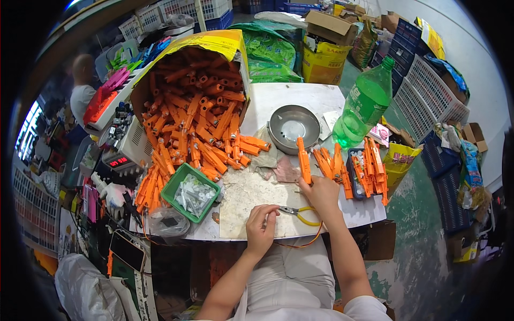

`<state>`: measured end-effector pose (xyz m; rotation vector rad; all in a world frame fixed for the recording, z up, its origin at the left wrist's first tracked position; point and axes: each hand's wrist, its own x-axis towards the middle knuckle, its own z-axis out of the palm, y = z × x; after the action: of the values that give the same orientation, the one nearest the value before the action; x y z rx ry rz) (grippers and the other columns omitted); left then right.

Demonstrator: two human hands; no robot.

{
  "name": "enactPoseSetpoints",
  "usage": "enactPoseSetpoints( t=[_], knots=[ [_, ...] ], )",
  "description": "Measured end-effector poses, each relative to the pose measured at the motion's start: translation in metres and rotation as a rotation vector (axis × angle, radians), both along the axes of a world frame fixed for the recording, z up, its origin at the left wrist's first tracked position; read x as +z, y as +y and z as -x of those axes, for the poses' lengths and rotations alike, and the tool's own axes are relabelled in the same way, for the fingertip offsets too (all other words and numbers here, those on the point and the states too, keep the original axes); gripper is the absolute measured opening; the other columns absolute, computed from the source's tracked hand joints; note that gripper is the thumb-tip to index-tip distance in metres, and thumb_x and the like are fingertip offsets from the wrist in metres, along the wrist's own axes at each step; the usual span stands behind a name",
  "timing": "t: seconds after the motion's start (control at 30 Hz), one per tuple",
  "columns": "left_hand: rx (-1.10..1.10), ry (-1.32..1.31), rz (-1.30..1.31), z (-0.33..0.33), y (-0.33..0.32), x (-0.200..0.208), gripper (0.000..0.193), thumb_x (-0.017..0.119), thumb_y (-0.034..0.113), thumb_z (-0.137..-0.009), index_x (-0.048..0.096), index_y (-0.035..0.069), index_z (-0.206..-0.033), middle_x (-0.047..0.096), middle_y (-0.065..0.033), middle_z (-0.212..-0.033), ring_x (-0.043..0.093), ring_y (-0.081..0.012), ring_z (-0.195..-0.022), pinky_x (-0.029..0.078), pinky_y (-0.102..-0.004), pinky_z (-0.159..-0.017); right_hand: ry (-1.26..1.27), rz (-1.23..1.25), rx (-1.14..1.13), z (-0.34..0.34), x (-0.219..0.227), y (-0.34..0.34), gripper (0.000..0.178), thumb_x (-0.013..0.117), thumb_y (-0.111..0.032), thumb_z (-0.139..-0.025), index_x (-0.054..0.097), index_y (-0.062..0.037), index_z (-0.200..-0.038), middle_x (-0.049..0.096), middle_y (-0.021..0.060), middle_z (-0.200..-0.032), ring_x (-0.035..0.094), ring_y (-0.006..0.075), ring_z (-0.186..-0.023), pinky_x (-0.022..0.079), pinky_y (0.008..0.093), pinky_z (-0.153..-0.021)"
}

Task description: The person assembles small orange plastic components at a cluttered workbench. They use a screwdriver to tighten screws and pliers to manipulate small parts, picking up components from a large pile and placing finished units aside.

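My right hand is closed round the lower end of a long orange plastic housing, which points up and away from me. Curled near the table's front edge, my left hand has thumb and fingertips together; anything held in them is too small to make out. Its fingertips meet the jaw tips of the yellow-handled pliers, which lie between my hands. Beneath is a worn pale work board. More orange housings lie just right of my right hand, beside a dark tray with several on it.
A big yellow bag spills orange housings across the left. A green bin holds small clear pieces. Behind the board stand a metal bowl and a tall green bottle. A person is at far left.
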<state>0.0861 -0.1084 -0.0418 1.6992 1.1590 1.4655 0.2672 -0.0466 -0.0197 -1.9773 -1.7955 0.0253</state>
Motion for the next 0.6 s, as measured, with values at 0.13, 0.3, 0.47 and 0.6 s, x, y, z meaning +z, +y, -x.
enactPoseSetpoints(
  t=[0.13,0.3,0.47,0.6],
  knots=[
    [0.002,-0.003,-0.007,0.0005,-0.0001,-0.0016,0.014,0.052,0.005,-0.09,0.062,-0.001,-0.097,0.06,-0.0094,-0.086,0.059,-0.0157,-0.079,0.046,-0.0265,-0.072,0.0,0.001,-0.002,0.0005,-0.0002,0.0008,0.042,0.059,-0.044,-0.079,0.068,-0.0046,-0.067,0.059,0.0141,-0.052,0.061,0.0308,-0.05,0.047,0.0415,-0.05],
    [-0.009,-0.031,0.021,0.0002,-0.0009,-0.0013,0.015,0.052,0.006,-0.091,0.062,-0.001,-0.099,0.059,-0.0088,-0.088,0.059,-0.0143,-0.08,0.046,-0.0252,-0.07,0.023,0.002,0.003,-0.001,-0.0011,0.002,0.043,0.058,-0.044,-0.079,0.068,-0.0045,-0.067,0.059,0.0143,-0.052,0.061,0.0314,-0.051,0.047,0.0418,-0.05],
    [-0.006,-0.041,0.04,0.001,-0.0017,-0.0074,0.016,0.052,0.008,-0.092,0.062,-0.001,-0.1,0.059,-0.0083,-0.088,0.059,-0.0131,-0.079,0.046,-0.0235,-0.068,0.017,0.005,0.008,-0.0004,0.0023,0.0016,0.044,0.058,-0.045,-0.079,0.068,-0.004,-0.067,0.059,0.0149,-0.053,0.061,0.0318,-0.052,0.047,0.0428,-0.052],
    [-0.013,-0.021,0.088,-0.0009,-0.003,-0.0034,0.016,0.053,0.009,-0.092,0.063,0.0,-0.101,0.059,-0.0073,-0.088,0.058,-0.0115,-0.078,0.045,-0.0225,-0.066,0.005,0.016,0.007,-0.0051,0.0012,0.0014,0.045,0.057,-0.045,-0.079,0.068,-0.0038,-0.067,0.06,0.0154,-0.054,0.062,0.0321,-0.052,0.048,0.0432,-0.052]
  ],
)
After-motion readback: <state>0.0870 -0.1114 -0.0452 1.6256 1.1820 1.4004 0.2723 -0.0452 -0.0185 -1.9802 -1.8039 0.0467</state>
